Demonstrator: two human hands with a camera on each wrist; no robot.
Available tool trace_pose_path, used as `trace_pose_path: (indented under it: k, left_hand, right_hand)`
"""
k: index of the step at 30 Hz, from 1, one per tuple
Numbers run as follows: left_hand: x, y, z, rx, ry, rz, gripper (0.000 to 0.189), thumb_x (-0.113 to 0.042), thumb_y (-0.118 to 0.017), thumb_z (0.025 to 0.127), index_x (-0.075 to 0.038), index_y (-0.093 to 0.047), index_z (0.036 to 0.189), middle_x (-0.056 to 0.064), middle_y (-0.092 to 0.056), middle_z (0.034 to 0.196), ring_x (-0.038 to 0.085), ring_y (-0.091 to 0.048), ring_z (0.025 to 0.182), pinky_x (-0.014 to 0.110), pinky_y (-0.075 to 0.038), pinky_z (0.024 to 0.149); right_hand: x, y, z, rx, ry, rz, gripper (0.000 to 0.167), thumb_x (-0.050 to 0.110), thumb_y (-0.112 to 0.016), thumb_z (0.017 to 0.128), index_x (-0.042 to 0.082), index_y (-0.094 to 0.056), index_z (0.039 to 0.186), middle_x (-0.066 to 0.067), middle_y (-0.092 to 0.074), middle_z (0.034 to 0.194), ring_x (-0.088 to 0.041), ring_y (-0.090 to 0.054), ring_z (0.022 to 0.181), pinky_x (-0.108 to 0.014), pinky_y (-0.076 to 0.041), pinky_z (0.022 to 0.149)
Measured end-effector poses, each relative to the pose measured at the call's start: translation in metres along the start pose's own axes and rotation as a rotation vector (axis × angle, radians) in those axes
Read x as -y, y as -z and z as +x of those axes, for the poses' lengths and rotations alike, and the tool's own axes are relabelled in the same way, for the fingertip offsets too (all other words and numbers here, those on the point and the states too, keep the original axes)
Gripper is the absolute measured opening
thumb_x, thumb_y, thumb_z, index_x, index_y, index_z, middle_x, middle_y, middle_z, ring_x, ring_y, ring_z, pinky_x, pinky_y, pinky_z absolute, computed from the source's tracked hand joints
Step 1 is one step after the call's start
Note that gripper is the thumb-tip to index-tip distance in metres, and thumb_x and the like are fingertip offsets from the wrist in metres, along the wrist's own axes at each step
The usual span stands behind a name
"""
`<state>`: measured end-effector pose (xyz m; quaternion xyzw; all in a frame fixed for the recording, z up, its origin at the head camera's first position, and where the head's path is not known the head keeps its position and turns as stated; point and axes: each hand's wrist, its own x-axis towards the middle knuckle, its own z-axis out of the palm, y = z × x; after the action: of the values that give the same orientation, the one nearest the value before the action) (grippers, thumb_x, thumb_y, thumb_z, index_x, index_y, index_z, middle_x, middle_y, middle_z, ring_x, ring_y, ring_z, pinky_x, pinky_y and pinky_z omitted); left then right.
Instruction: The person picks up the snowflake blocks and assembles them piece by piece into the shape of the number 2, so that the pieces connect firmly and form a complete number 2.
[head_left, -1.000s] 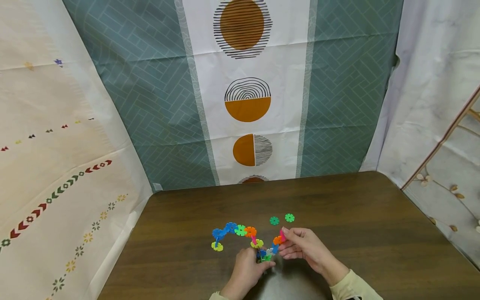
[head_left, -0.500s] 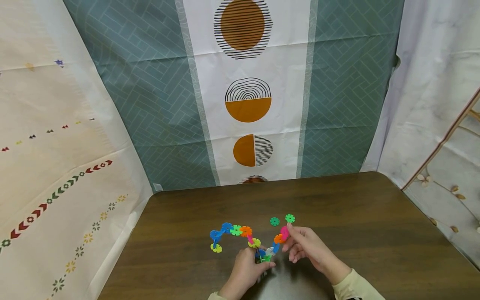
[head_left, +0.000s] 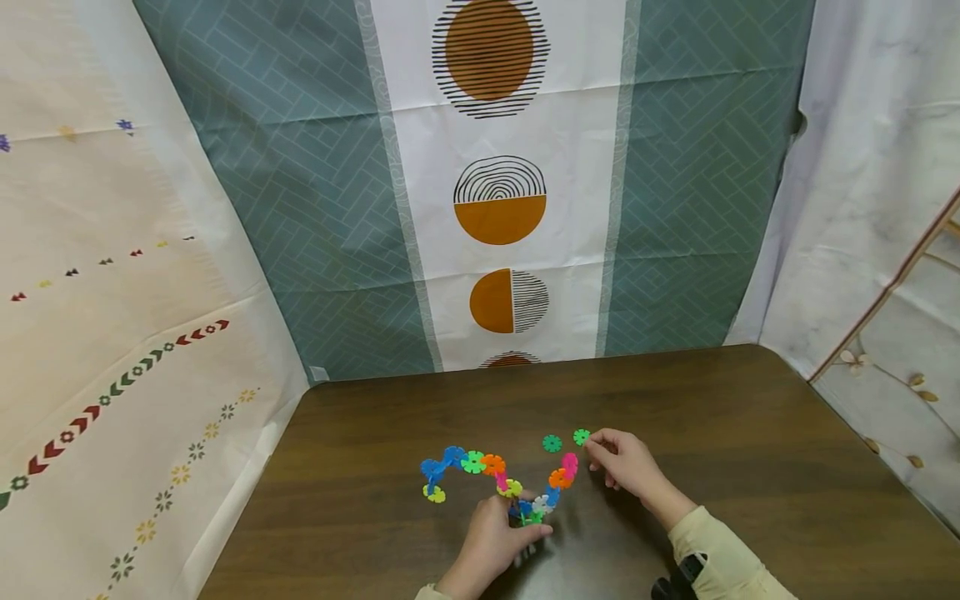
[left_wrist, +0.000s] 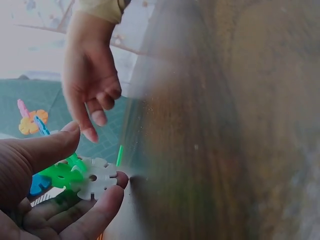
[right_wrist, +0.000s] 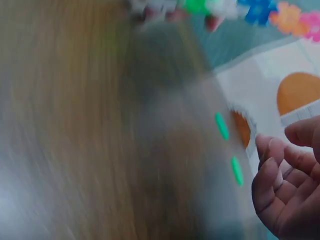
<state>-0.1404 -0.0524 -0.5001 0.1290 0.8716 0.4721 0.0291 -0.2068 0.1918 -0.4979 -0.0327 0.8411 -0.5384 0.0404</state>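
My left hand (head_left: 489,537) grips a chain of flower-shaped interlocking plastic discs (head_left: 474,462) near its middle. From the grip, one arm of the chain curves up left through yellow, pink, orange, green and blue discs to a yellow end. The other arm rises right through white, blue and orange to a pink disc (head_left: 570,465). In the left wrist view, a white disc (left_wrist: 100,180) and green ones sit between thumb and fingers. My right hand (head_left: 626,467) holds nothing; its fingertips are right at a light green disc (head_left: 581,437) on the table, fingers loosely bent.
A darker green disc (head_left: 552,443) lies on the brown wooden table (head_left: 360,417), just left of the light green one. Behind the table hangs a patterned teal and white cloth (head_left: 697,208). Pale cloths hang at both sides.
My right hand has let go of the chain's pink end and moved up and right to the light green disc. The left hand keeps its grip on the chain.
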Motion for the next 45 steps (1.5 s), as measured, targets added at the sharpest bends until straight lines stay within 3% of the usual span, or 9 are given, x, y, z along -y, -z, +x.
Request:
trace_pose_path:
  k: [6, 9, 14, 16, 23, 26, 33, 39, 45]
  left_hand:
    - [-0.001, 0.001, 0.000, 0.037, 0.017, -0.056, 0.032, -0.030, -0.085, 0.076, -0.016, -0.074, 0.102, -0.010, -0.070, 0.093, 0.003, -0.061, 0.079, 0.026, -0.050, 0.071]
    - [-0.002, 0.001, 0.000, 0.047, 0.018, -0.062, 0.033, -0.030, -0.085, 0.076, -0.015, -0.074, 0.103, -0.010, -0.070, 0.093, 0.003, -0.061, 0.079, 0.026, -0.050, 0.071]
    - [-0.003, 0.001, -0.001, 0.061, 0.033, -0.053, 0.035, -0.031, -0.085, 0.075, -0.014, -0.074, 0.104, -0.008, -0.071, 0.095, 0.006, -0.062, 0.083, 0.028, -0.051, 0.073]
    - [-0.003, 0.001, -0.001, 0.063, 0.039, -0.048, 0.035, -0.032, -0.085, 0.075, -0.015, -0.074, 0.104, -0.008, -0.071, 0.097, 0.008, -0.062, 0.086, 0.030, -0.051, 0.075]
    - [-0.004, 0.001, -0.001, 0.057, 0.044, -0.037, 0.034, -0.032, -0.085, 0.076, -0.015, -0.073, 0.103, -0.008, -0.070, 0.098, 0.012, -0.063, 0.090, 0.032, -0.051, 0.076]
    - [-0.003, 0.000, -0.001, 0.054, 0.046, -0.031, 0.035, -0.032, -0.085, 0.076, -0.015, -0.073, 0.103, -0.007, -0.070, 0.098, 0.012, -0.063, 0.089, 0.032, -0.051, 0.075]
    - [-0.002, 0.000, -0.002, 0.056, 0.042, -0.040, 0.034, -0.032, -0.084, 0.076, -0.015, -0.073, 0.103, -0.007, -0.070, 0.098, 0.010, -0.062, 0.088, 0.031, -0.051, 0.074]
    - [-0.001, 0.001, -0.002, 0.048, 0.030, -0.053, 0.033, -0.031, -0.084, 0.076, -0.015, -0.073, 0.103, -0.008, -0.070, 0.095, 0.007, -0.062, 0.083, 0.028, -0.050, 0.072]
    - [0.000, 0.003, -0.002, 0.030, 0.024, -0.051, 0.033, -0.031, -0.085, 0.076, -0.016, -0.073, 0.102, -0.010, -0.070, 0.094, 0.008, -0.062, 0.085, 0.028, -0.049, 0.074]
  right_hand:
    - [-0.006, 0.001, 0.015, -0.073, 0.091, -0.292, 0.024, 0.011, -0.064, 0.094, 0.005, -0.064, 0.117, 0.000, -0.060, 0.069, -0.014, -0.052, 0.054, -0.031, -0.044, 0.052]
    - [-0.007, 0.002, 0.019, -0.067, 0.146, -0.407, 0.034, 0.010, -0.067, 0.091, 0.004, -0.062, 0.125, 0.000, -0.062, 0.076, -0.014, -0.050, 0.061, -0.032, -0.041, 0.057]
    - [-0.009, 0.001, 0.023, -0.015, 0.142, -0.524, 0.043, 0.012, -0.070, 0.090, 0.006, -0.059, 0.131, -0.003, -0.066, 0.087, -0.015, -0.047, 0.065, -0.033, -0.041, 0.059]
    - [-0.010, 0.001, 0.024, -0.004, 0.132, -0.537, 0.041, 0.014, -0.070, 0.090, 0.008, -0.061, 0.129, -0.003, -0.066, 0.089, -0.015, -0.048, 0.067, -0.033, -0.042, 0.060]
    - [-0.011, 0.000, 0.024, 0.000, 0.130, -0.537, 0.028, 0.021, -0.074, 0.087, 0.012, -0.064, 0.111, 0.002, -0.056, 0.073, -0.015, -0.046, 0.064, -0.031, -0.040, 0.056]
    - [-0.011, 0.000, 0.022, -0.024, 0.157, -0.548, 0.028, 0.020, -0.077, 0.085, 0.012, -0.061, 0.106, 0.000, -0.061, 0.079, -0.016, -0.051, 0.066, -0.034, -0.045, 0.059]
    - [-0.011, -0.002, 0.021, -0.038, 0.182, -0.578, 0.041, 0.017, -0.076, 0.085, 0.010, -0.060, 0.122, -0.011, -0.068, 0.109, -0.029, -0.065, 0.089, -0.049, -0.053, 0.075]
    - [-0.010, -0.002, 0.018, -0.031, 0.149, -0.587, 0.023, 0.013, -0.076, 0.085, 0.012, -0.061, 0.103, -0.002, -0.064, 0.086, -0.019, -0.058, 0.073, -0.039, -0.050, 0.064]
    - [-0.007, 0.001, 0.012, -0.010, 0.127, -0.527, 0.030, 0.009, -0.082, 0.078, 0.011, -0.055, 0.091, -0.001, -0.052, 0.077, -0.017, -0.047, 0.070, -0.035, -0.042, 0.063]
